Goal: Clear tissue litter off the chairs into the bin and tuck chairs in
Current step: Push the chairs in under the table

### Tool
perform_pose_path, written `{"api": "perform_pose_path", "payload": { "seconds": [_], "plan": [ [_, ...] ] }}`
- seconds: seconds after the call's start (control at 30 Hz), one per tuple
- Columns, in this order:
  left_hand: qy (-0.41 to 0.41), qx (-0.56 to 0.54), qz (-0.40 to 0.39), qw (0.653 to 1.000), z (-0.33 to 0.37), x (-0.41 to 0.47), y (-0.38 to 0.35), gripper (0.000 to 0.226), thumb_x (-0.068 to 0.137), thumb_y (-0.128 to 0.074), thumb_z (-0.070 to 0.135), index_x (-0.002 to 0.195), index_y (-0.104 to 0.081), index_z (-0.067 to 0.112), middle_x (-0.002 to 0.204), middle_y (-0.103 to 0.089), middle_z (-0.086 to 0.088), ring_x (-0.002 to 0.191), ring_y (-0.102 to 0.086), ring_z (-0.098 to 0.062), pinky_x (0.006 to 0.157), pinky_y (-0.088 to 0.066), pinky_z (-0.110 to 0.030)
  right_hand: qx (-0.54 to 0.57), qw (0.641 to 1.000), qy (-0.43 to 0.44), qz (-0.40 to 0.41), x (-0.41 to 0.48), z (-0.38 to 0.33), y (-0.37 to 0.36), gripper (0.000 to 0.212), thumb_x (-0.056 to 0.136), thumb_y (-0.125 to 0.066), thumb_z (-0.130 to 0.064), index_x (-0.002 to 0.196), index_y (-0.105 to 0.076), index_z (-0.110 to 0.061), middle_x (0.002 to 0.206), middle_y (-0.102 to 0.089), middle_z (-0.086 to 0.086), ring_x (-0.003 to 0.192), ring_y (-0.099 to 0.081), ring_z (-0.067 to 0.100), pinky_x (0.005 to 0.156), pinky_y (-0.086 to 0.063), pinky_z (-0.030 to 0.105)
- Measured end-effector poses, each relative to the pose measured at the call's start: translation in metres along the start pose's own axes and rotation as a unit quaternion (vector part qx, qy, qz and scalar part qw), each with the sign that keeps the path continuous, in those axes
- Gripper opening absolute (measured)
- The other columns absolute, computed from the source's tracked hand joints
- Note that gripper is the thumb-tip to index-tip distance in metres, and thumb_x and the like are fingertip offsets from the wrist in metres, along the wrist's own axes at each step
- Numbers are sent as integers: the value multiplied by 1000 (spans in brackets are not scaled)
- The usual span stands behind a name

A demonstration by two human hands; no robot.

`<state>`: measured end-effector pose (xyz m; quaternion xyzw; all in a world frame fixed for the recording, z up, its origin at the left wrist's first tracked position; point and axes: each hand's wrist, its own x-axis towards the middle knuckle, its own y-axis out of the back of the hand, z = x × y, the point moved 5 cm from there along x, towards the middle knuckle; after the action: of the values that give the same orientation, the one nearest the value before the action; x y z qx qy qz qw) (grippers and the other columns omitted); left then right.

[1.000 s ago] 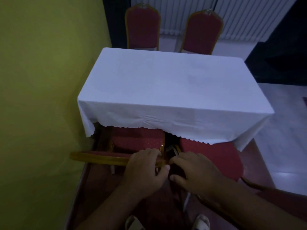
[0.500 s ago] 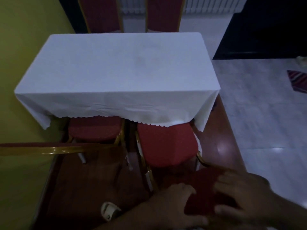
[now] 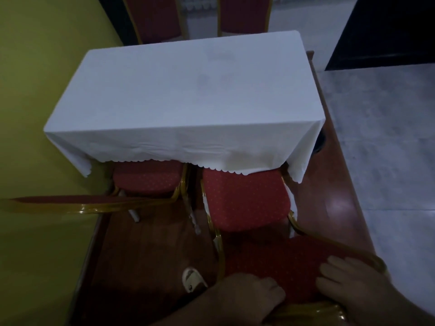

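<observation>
Two red chairs with gold frames stand at the near side of a table under a white cloth (image 3: 188, 95). The left chair (image 3: 147, 177) sits mostly under the cloth. Most of the right chair's seat (image 3: 244, 201) sticks out from under the cloth. My left hand (image 3: 247, 300) and my right hand (image 3: 353, 285) both grip the top of the right chair's backrest (image 3: 289, 264) at the bottom of the view. No tissue or bin is visible.
A yellow wall (image 3: 35, 90) runs close along the left. Two more red chairs (image 3: 197, 15) stand at the table's far side. Dark wooden flooring (image 3: 150, 255) lies underfoot, with grey tiled floor (image 3: 381, 137) to the right. My sandalled foot (image 3: 191, 278) shows beside the right chair.
Both hands left the left chair's backrest and moved right onto the right chair's backrest. The view shifted right with them, then steadied.
</observation>
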<state>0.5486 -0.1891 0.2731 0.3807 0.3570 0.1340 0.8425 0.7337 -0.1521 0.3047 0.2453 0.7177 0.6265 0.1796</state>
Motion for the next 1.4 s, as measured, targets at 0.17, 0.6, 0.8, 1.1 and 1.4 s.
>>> {"api": "perform_pose_path", "payload": {
  "seconds": [0.17,0.6,0.8,1.1,1.4],
  "plan": [
    [-24,-20,121,992,-28,-42,13,49,95,-44,54,129,-52,19,126,-65,-3,99,-68,-22,65,-57,-43,54,998,-21,20,40,-14,0,44,70,-67,-73,78,-54,-33,75,-49,-12,72,-44,7,62,-27,27],
    [122,15,289,949,-141,-101,41,43,95,-35,55,117,-53,22,109,-58,1,91,-56,-22,73,-48,-45,20,992,-66,106,168,-34,-7,60,83,-47,-77,65,-61,-22,65,-54,-6,58,-52,15,53,-37,25],
    [133,33,319,938,-172,-91,58,42,92,-39,59,106,-53,22,99,-57,2,84,-55,-20,67,-49,-42,-13,988,-85,131,191,-16,-13,57,78,-58,-76,68,-61,-20,68,-56,-3,60,-54,18,48,-41,32],
    [112,5,343,933,-196,-80,74,38,90,-44,58,104,-51,24,94,-54,5,78,-53,-15,59,-51,-38,-16,983,-122,136,207,0,-11,58,73,-61,-79,68,-55,-21,68,-53,-3,61,-52,18,47,-42,33],
    [156,-91,333,925,-189,-58,103,45,90,-22,76,91,-48,38,83,-52,17,75,-51,-1,64,-49,-33,111,964,-234,-60,196,14,-12,69,67,-33,-95,100,-56,-39,94,-47,-20,88,-39,1,76,-40,35]
  ]
}}
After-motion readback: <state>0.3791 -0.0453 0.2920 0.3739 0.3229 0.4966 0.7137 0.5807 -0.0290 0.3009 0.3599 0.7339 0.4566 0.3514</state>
